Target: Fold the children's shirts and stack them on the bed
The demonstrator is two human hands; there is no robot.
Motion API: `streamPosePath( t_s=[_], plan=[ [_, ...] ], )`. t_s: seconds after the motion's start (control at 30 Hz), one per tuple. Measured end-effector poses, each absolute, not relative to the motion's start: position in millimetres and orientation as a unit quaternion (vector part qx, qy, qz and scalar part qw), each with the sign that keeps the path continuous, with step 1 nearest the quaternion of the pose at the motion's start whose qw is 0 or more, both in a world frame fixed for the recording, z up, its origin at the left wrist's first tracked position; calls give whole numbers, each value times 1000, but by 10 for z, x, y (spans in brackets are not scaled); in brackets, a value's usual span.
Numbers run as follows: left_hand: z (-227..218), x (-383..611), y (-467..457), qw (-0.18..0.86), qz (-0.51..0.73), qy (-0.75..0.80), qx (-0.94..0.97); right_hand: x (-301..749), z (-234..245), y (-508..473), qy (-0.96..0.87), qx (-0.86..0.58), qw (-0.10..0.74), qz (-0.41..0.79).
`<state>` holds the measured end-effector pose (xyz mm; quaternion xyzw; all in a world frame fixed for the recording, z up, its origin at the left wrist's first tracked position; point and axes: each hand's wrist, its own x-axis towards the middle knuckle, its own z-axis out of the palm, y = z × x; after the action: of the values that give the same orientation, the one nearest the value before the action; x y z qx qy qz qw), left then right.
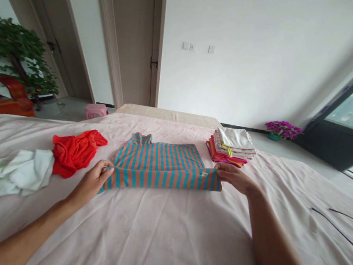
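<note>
A blue and orange striped shirt (164, 158) lies spread on the pink sheet, its near part raised and folded over toward the far side. My left hand (98, 173) pinches the left end of that near fold between thumb and fingers. At the right end, my right hand (232, 176) grips the fold near a small pale label. The shirt's sleeve end sticks out at its far left corner. Some of my right fingertips are hidden by the hand itself.
Crumpled red clothing (74, 150) and white clothing (17, 172) lie on the left. A stack of folded clothes (232, 145) stands beyond my right hand. Dark cables (338, 227) cross the sheet (167, 235) at the right. A pink stool (96, 111) stands past the far left edge.
</note>
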<state>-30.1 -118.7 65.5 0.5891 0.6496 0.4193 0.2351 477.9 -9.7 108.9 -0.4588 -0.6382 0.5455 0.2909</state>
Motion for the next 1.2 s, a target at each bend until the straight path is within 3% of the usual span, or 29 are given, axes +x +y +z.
streamPosePath(
  t_s=[0.13, 0.3, 0.5, 0.63, 0.83, 0.97, 1.07, 1.2],
  plan=[
    [585, -290, -871, 291, 430, 669, 532, 4519, 828, 46, -589, -546, 373, 465],
    [582, -335, -892, 304, 400, 693, 518, 4414, 675, 88, -613, -562, 335, 442],
    [540, -365, -1056, 154, 280, 746, 584, 4345, 501, 149, -683, -649, 287, 172],
    [531, -375, -1028, 87, 265, 743, 608, 4344, 469, 135, -693, -674, 245, 80],
    [571, -389, -967, 99, 215, 764, 601, 4342, 494, 44, -720, -662, 205, 31],
    [633, -336, -1002, 10, 174, 752, 636, 4303, 543, 10, -701, -684, 202, 28],
    [702, -159, -1047, -84, 217, 678, 697, 4211, 628, -56, -709, -667, 227, -31],
    [722, 209, -1055, -40, 260, 555, 790, 3933, 737, -223, -809, -529, 256, -32]
  ],
)
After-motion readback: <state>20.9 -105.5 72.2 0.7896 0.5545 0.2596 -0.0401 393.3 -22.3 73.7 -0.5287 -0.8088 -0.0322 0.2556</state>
